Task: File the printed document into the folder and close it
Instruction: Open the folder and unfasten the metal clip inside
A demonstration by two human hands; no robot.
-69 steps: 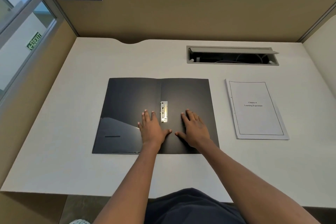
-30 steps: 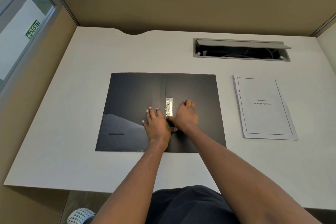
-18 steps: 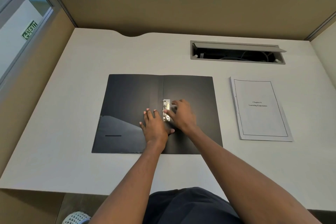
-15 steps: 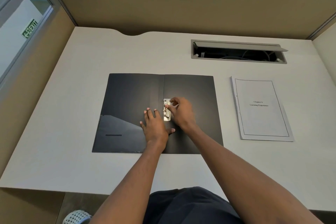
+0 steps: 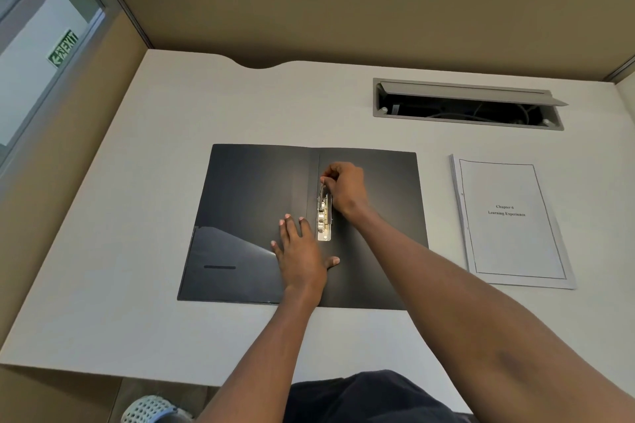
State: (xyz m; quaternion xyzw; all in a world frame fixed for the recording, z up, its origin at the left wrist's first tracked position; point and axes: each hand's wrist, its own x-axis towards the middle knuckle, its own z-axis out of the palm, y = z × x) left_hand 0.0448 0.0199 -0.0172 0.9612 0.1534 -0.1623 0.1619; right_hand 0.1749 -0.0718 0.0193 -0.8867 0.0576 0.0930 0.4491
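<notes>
Right hand (image 5: 345,187) pinches the clip lever (image 5: 323,213) up while the left hand (image 5: 300,251) lies flat, fingers spread, on the open folder (image 5: 254,196); next the document (image 5: 508,223) probably slides under.

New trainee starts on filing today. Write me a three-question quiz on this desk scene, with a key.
1. True or false: the printed document already lies inside the folder.
2. Which hand grips the lever end of the metal clip?
A. left hand
B. right hand
C. neither
3. Fill in: the left hand lies flat on the folder, just to the ____ of the clip.

Key
1. False: it lies on the desk, to the right of the open folder and apart from it.
2. B: its fingers pinch the far end of the clip.
3. left
</notes>
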